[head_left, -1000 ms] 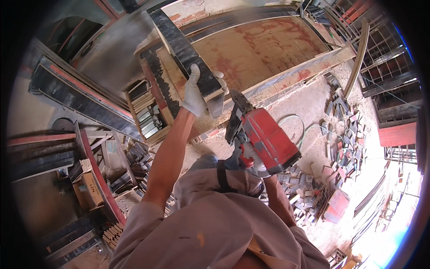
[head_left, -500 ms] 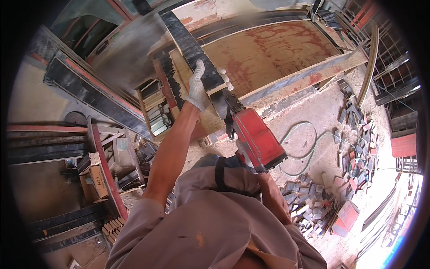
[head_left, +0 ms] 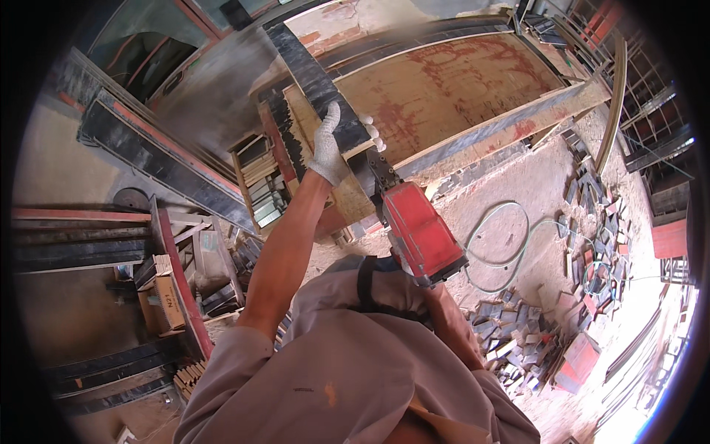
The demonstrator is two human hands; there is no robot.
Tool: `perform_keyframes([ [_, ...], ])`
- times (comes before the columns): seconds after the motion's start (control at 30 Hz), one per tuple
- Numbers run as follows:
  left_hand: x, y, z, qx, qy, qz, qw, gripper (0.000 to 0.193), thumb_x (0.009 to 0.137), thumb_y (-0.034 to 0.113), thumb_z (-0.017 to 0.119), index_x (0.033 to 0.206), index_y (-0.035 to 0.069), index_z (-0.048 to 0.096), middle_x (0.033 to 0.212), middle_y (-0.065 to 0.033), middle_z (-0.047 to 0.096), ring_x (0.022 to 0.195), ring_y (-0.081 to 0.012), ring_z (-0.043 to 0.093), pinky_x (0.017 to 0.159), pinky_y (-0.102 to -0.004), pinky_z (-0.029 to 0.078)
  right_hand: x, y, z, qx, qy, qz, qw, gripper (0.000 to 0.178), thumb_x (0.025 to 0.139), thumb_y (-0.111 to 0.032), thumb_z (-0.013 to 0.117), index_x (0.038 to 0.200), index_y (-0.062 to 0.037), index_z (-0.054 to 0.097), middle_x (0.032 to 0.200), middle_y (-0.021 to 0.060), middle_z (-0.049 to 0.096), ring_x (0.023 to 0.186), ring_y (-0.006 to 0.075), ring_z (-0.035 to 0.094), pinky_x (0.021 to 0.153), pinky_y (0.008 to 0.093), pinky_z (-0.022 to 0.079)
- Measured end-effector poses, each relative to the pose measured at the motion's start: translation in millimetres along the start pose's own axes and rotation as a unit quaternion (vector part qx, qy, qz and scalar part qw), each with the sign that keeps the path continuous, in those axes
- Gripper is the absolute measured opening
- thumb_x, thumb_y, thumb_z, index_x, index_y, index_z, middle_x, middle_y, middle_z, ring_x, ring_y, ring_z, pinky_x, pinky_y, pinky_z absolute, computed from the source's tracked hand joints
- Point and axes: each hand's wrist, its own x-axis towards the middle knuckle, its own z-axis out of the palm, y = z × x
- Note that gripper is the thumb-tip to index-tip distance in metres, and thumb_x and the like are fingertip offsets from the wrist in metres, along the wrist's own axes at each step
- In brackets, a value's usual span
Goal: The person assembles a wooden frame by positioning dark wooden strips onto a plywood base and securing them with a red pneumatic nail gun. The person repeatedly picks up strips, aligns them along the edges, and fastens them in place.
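Note:
My left hand [head_left: 330, 150], in a white knit glove, grips a long dark plank [head_left: 309, 72] that lies across a workbench, thumb on one side and fingers wrapped over the far edge. A red power saw [head_left: 420, 234] points its dark nose [head_left: 379, 174] at the plank, just right of that hand. My right hand [head_left: 438, 293] is mostly hidden beneath the rear of the saw and holds it from below. Under the plank lies a large brown plywood sheet [head_left: 462, 78] with red stains.
A green hose [head_left: 510, 248] loops on the dusty floor at right. Several small offcuts [head_left: 518, 344] lie heaped by my right side, and more are scattered further right. Black beams [head_left: 159, 159] and stacked timber [head_left: 81, 244] stand at left, beside a cardboard box [head_left: 168, 300].
The saw has swung in and its nose now sits close under my left hand at the plank. My left hand keeps its grip on the plank.

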Motion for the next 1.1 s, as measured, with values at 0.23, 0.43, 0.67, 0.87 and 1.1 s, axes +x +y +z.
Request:
perform_keyframes([
  [0.23,-1.6,-0.1,-2.5,0.0,0.022,-0.005,1.0,0.077,0.099,0.072,0.047,0.107,-0.002,0.066,0.089,-0.0194,0.071,0.082,-0.0384,0.07,0.083,-0.0515,0.057,4.9,-5.4,2.5,0.007,-0.005,-0.002,1.0,0.015,0.091,-0.01,0.073,0.106,-0.0059,0.071,0.095,0.0093,0.071,0.086,0.0264,0.069,0.078,0.0381,0.055],
  [0.43,-0.3,0.1,-5.0,0.012,0.019,-0.005,1.0,0.078,0.098,0.073,0.047,0.11,-0.002,0.065,0.089,-0.019,0.072,0.084,-0.0382,0.071,0.083,-0.0509,0.058,7.1,-7.6,3.2,0.01,0.0,0.001,1.0,0.011,0.092,-0.01,0.072,0.102,-0.0052,0.071,0.091,0.0094,0.071,0.082,0.0259,0.068,0.076,0.0374,0.055],
  [0.67,-0.9,1.3,-5.9,-0.011,0.01,-0.019,1.0,0.078,0.099,0.072,0.046,0.11,-0.003,0.065,0.09,-0.0196,0.072,0.084,-0.0386,0.07,0.083,-0.051,0.058,6.3,-13.8,10.3,0.02,0.003,0.004,1.0,0.008,0.093,-0.01,0.071,0.098,-0.0044,0.071,0.086,0.0094,0.071,0.078,0.0254,0.068,0.073,0.0366,0.054],
  [0.87,-3.7,-1.0,-8.5,-0.01,0.003,0.009,1.0,0.073,0.102,0.066,0.045,0.109,-0.004,0.066,0.088,-0.0186,0.071,0.084,-0.0375,0.07,0.084,-0.0504,0.057,5.1,-53.9,-20.5,0.08,0.019,0.021,0.996,0.007,0.093,-0.01,0.071,0.094,-0.0038,0.071,0.082,0.0095,0.07,0.073,0.0249,0.067,0.071,0.0359,0.054],
  [1.1,-0.7,-9.3,-14.9,-0.007,0.019,0.0,1.0,0.072,0.104,0.064,0.045,0.117,-0.004,0.067,0.089,-0.019,0.074,0.082,-0.036,0.073,0.081,-0.0467,0.059,81.0,-263.5,-128.0,0.272,0.075,0.069,0.957,0.027,0.098,-0.016,0.065,0.075,-0.0021,0.065,0.06,0.005,0.057,0.053,0.0185,0.055,0.056,0.0315,0.045],
])
